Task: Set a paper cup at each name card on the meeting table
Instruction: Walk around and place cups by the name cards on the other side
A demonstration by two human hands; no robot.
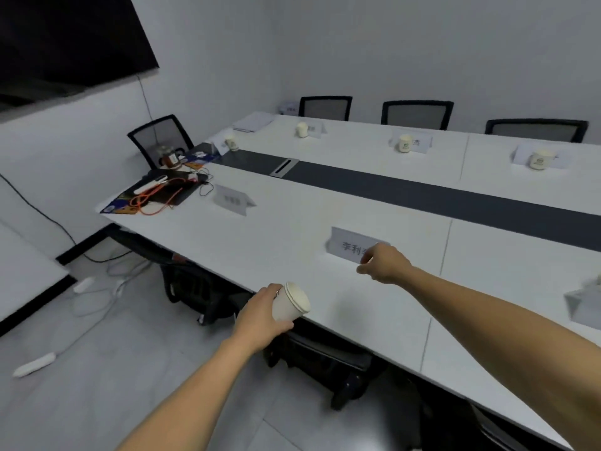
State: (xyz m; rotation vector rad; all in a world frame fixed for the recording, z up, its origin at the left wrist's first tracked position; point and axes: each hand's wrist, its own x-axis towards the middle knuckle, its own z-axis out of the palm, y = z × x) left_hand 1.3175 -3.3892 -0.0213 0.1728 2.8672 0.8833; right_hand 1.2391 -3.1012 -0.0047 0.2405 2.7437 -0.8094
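Note:
My left hand (260, 315) grips a white paper cup (290, 304), tilted, at the near edge of the long white meeting table (292, 222). My right hand (385, 263) hovers over the table with fingers curled, just in front of a name card (349, 245) and covering its right end. No cup stands by that card. Another name card (231, 200) further left also has no cup. Across the table, cups (405, 143) stand beside cards (419, 143) at several seats.
A dark strip (422, 193) with a cable hatch runs down the table's middle. A black mat with orange cables (159, 195) and a jar clutters the far left end. Mesh chairs (417, 114) line the far side; another card (585, 304) sits at right. Power strips lie on the floor.

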